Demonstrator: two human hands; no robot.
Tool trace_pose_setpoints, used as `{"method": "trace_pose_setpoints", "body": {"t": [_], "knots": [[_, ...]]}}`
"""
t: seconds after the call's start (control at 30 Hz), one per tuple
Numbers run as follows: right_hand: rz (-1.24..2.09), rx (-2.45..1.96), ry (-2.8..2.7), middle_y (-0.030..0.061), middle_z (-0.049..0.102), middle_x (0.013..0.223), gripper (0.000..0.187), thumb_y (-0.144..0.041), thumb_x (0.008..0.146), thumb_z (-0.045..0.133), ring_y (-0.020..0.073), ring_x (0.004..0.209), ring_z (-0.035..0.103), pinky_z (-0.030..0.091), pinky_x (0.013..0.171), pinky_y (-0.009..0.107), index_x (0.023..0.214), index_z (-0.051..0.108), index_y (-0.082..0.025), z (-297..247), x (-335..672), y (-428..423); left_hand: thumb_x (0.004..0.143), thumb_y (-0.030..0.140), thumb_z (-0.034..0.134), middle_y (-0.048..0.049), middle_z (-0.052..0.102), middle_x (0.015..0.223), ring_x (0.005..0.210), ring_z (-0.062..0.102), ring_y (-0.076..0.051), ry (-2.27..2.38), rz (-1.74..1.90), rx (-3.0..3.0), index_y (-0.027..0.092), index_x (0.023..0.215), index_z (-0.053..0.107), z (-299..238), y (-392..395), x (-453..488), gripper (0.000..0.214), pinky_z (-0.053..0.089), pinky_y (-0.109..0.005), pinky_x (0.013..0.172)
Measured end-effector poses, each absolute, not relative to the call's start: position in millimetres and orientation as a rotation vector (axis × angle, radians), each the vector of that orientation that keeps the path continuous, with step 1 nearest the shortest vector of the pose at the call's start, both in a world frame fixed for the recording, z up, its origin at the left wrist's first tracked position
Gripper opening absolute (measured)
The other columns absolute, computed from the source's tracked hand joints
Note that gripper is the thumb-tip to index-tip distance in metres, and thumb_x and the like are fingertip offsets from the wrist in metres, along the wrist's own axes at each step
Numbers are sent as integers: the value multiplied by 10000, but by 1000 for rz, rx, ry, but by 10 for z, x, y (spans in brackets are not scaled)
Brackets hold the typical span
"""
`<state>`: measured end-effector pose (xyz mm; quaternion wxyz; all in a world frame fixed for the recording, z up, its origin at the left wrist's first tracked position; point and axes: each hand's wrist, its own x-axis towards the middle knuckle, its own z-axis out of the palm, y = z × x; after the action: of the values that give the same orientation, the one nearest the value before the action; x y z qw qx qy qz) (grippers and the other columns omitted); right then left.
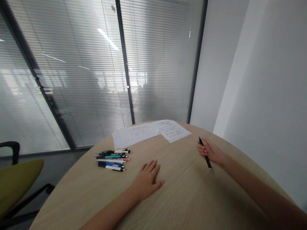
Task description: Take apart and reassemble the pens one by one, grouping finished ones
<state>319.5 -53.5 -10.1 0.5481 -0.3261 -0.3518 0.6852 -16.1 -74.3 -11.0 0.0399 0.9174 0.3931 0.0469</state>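
My right hand [209, 150] is closed around a black pen [207, 159], held above the right side of the table. The pen slants, its silvery end pointing down toward me. Flat on the tabletop in the middle lies my left hand [146, 181], palm down with the fingers apart and nothing in it. To the left of that hand is a group of several pens [112, 159], laid roughly side by side, in black, white, blue, green and yellow; the single pens overlap too much to tell them all apart.
Printed paper sheets [134, 134] lie at the far edge of the round wooden table [182, 198], one sheet [171, 131] overlapping the others. A green chair [20, 182] with black armrests stands at the left. Behind are glass panels with blinds [163, 64] and a white wall [268, 95].
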Motion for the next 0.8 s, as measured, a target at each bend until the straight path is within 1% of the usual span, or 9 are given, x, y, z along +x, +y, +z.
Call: {"method": "trace_pose_setpoints", "body": {"t": [0.1, 0.17, 0.23, 0.33, 0.47, 0.53, 0.6, 0.67, 0.8], "knots": [[1543, -908, -850, -10, 488, 559, 62, -137, 693, 491, 67, 408, 422, 339, 314, 152, 648, 464, -169, -172, 3346, -496, 780, 530, 372, -114, 265, 1376, 1258, 230, -233, 1208, 144, 2806, 161, 1278, 348, -114, -743, -165, 621, 197, -415, 1015], [1487, -962, -859, 2, 509, 572, 125, -46, 626, 485, 80, 425, 453, 382, 335, 171, 646, 471, -169, -222, 3476, -473, 779, 525, 379, -115, 265, 1377, 1259, 228, -235, 1207, 146, 2802, 159, 1277, 351, -116, -744, -165, 618, 196, -416, 1017], [1412, -1014, -867, -7, 510, 557, 189, 13, 577, 485, 75, 415, 461, 406, 351, 171, 641, 487, -166, -250, 3610, -460, 781, 515, 385, -122, 264, 1375, 1258, 230, -240, 1210, 146, 2801, 147, 1275, 354, -112, -748, -162, 617, 194, -418, 1017], [1292, -1078, -881, -22, 528, 553, 249, 52, 550, 520, 70, 411, 481, 430, 371, 161, 676, 539, -163, -244, 3795, -469, 781, 508, 391, -131, 264, 1374, 1256, 233, -246, 1208, 139, 2798, 136, 1274, 356, -96, -752, -154, 619, 193, -420, 1018], [1093, -1214, -915, -8, 605, 633, 305, -13, 582, 571, 105, 492, 558, 466, 441, 190, 834, 596, -182, -248, 3993, -509, 783, 513, 383, -131, 265, 1373, 1255, 233, -246, 1203, 135, 2793, 135, 1273, 358, -79, -754, -151, 619, 191, -426, 1017], [807, -1468, -992, 8, 635, 651, 367, -86, 612, 568, 135, 524, 584, 472, 480, 230, 970, 581, -167, -285, 4073, -522, 782, 507, 387, -132, 266, 1373, 1256, 232, -244, 1205, 135, 2788, 134, 1275, 355, -78, -758, -153, 619, 190, -429, 1017], [533, -1707, -1052, 34, 656, 659, 434, -173, 635, 568, 170, 552, 603, 468, 511, 269, 1066, 546, -124, -331, 4133, -523, 778, 499, 400, -133, 267, 1373, 1256, 232, -244, 1203, 141, 2781, 133, 1276, 353, -77, -766, -152, 619, 190, -431, 1018], [389, -1827, -1086, 66, 674, 706, 443, -238, 631, 577, 207, 623, 621, 468, 564, 296, 1053, 565, -107, -370, 4161, -512, 774, 493, 411, -134, 270, 1371, 1255, 236, -246, 1203, 154, 2777, 133, 1273, 357, -73, -774, -147, 618, 190, -434, 1018], [243, -1923, -1189, 81, 682, 811, 282, -275, 617, 573, 255, 799, 615, 452, 699, 327, 861, 660, -161, -410, 4114, -453, 768, 492, 417, -143, 283, 1364, 1249, 249, -256, 1213, 157, 2768, 124, 1260, 379, -66, -782, -137, 615, 197, -442, 1014]]}}
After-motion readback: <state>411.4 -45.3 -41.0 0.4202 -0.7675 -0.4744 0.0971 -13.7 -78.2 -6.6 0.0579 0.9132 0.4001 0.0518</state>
